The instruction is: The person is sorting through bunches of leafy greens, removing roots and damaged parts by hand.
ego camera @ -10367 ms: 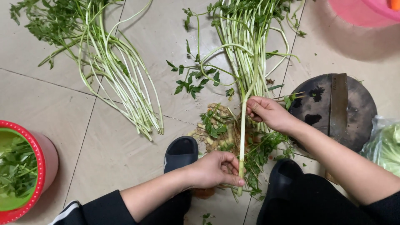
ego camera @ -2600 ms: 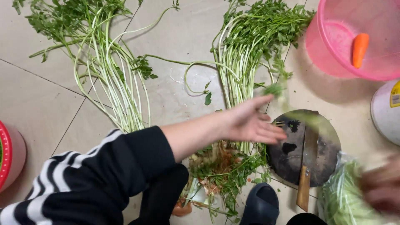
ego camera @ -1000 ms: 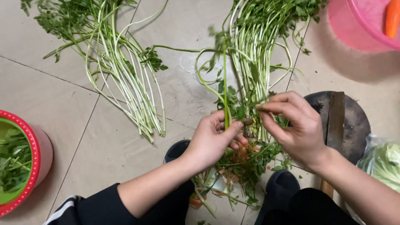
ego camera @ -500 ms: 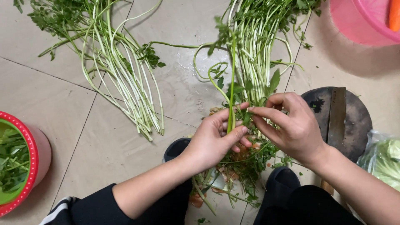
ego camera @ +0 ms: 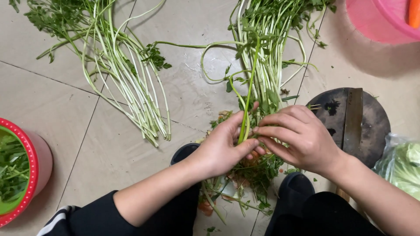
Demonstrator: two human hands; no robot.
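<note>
**Two hands working a single green stalk above a heap of trimmings**

The left hand [ego camera: 225, 146] pinches a long green stalk [ego camera: 250, 91] near its lower end, thumb and fingers closed around it. The right hand [ego camera: 299, 137] is closed beside it, fingertips meeting the same stalk at the left thumb. The stalk stands nearly upright from the grip, its leafy top rising in front of the right-hand bundle of greens [ego camera: 273, 52] on the tiled floor [ego camera: 87, 144]. Directly below the hands lies a heap of torn leaves and scraps [ego camera: 249, 175].

A second bundle, the pale-stemmed greens [ego camera: 118, 83], lies well apart to the left. A red-rimmed basin [ego camera: 26, 175] holding greens sits at the left edge, and a pink basin [ego camera: 385, 17] at the upper right. A round dark chopping board [ego camera: 345, 122] carries a cleaver [ego camera: 352, 120], just beside the right hand.

The stalk looks light, slender and flexible, probably crisp enough to snap if bent sharply. The firmer lower stem seems the sounder place to hold; the leaves likely bruise easily.
</note>
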